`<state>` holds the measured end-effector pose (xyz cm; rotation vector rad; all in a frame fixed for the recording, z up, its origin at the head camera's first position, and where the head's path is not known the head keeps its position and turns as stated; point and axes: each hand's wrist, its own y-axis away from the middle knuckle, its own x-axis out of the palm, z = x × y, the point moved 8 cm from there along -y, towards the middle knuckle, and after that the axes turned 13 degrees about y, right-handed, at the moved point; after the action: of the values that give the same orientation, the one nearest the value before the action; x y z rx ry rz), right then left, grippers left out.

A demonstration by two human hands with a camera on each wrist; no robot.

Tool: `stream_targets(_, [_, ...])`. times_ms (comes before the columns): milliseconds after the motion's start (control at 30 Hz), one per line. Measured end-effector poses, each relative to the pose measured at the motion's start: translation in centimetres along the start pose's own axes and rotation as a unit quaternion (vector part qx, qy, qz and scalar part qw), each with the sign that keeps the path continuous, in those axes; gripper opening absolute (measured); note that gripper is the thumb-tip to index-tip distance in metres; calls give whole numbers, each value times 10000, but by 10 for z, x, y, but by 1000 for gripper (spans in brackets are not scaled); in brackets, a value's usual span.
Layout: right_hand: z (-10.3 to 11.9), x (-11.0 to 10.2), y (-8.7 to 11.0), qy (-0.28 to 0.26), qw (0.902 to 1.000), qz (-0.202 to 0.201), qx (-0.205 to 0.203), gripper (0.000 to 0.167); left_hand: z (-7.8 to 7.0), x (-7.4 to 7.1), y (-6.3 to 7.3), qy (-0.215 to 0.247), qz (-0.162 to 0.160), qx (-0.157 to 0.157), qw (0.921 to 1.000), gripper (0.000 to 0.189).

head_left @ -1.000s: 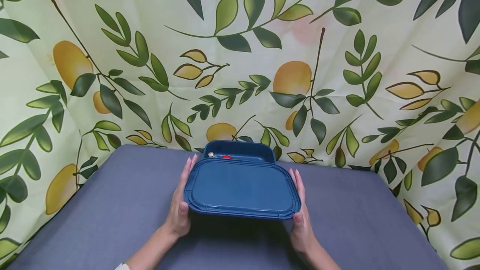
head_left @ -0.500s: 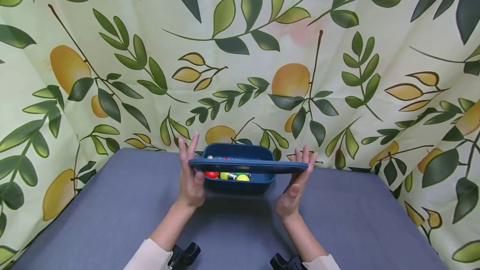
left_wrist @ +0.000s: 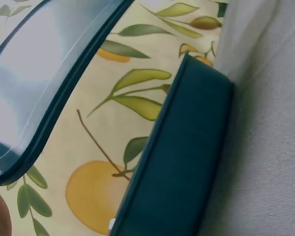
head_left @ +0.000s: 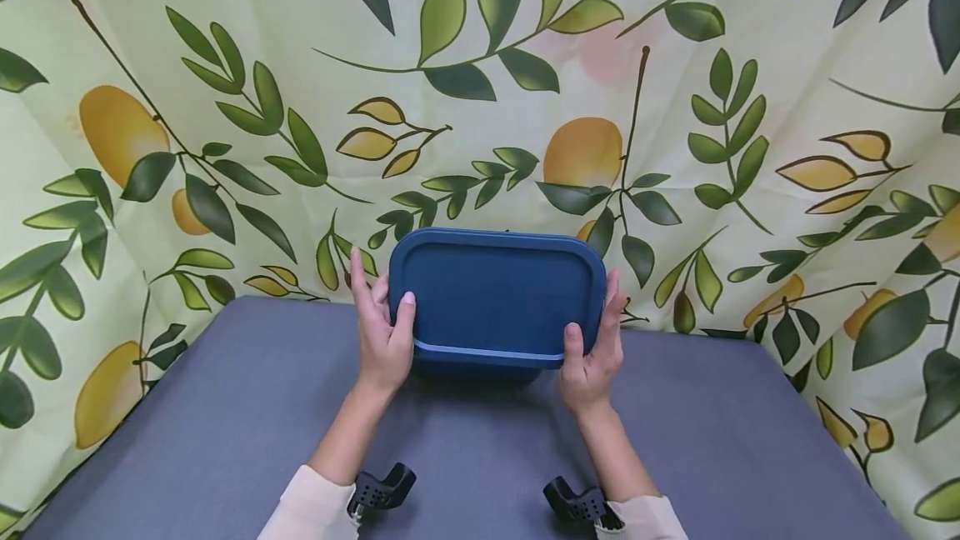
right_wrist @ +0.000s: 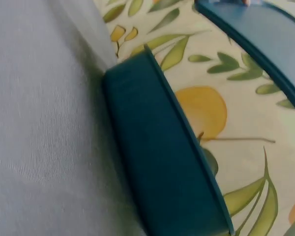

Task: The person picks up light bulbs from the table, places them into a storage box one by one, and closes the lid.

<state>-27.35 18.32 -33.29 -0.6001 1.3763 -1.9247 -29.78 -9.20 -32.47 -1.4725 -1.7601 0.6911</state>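
Note:
A dark blue rectangular lid (head_left: 498, 302) with rounded corners is held up in the air, tilted so a broad face meets the head camera. My left hand (head_left: 382, 344) grips its left edge, thumb on the near face. At the lower right corner my right hand (head_left: 592, 361) pinches it the same way. Below and behind sits a deep blue plastic box (head_left: 476, 373), mostly hidden by the lid in the head view. Both wrist views show the box wall (left_wrist: 177, 157) standing on the cloth, apart from the lid (right_wrist: 258, 37). The box's contents are hidden.
A grey-blue cloth (head_left: 480, 457) covers the table. Behind and at the sides hangs a curtain (head_left: 480, 132) printed with leaves and fruit. A black camera (head_left: 382, 490) is strapped to my left wrist, another black camera (head_left: 573, 502) to my right.
The lid has turned from lying flatter, through edge-on, to upright with its face toward the head camera, and has risen. Red and yellow items seen in the box half a second ago are covered.

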Motion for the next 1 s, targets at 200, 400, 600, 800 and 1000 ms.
stream_targets(200, [-9, 1, -1, 379, 9990, 220, 60, 61, -12, 10, 0, -1731, 670, 970, 9778, 48])
stream_targets(400, [-21, 9, 7, 776, 9914, 698, 789, 63, -2, 14, 7, -2247, 1133, 1208, 9602, 63])
stream_targets(600, [-34, 31, 25, 1240, 9647, 1803, 1464, 69, 32, 2, 13, -2403, 869, -536, 9653, 63])
stream_targets(800, [-55, 49, 51, 1657, 9071, 3047, 2386, 75, 72, -4, 28, -2691, 949, -2118, 9347, 61])
stream_targets(1000, [-66, 57, 68, 1945, 8773, 3514, 2629, 76, 92, -7, 41, -2943, 958, -2650, 9132, 58])
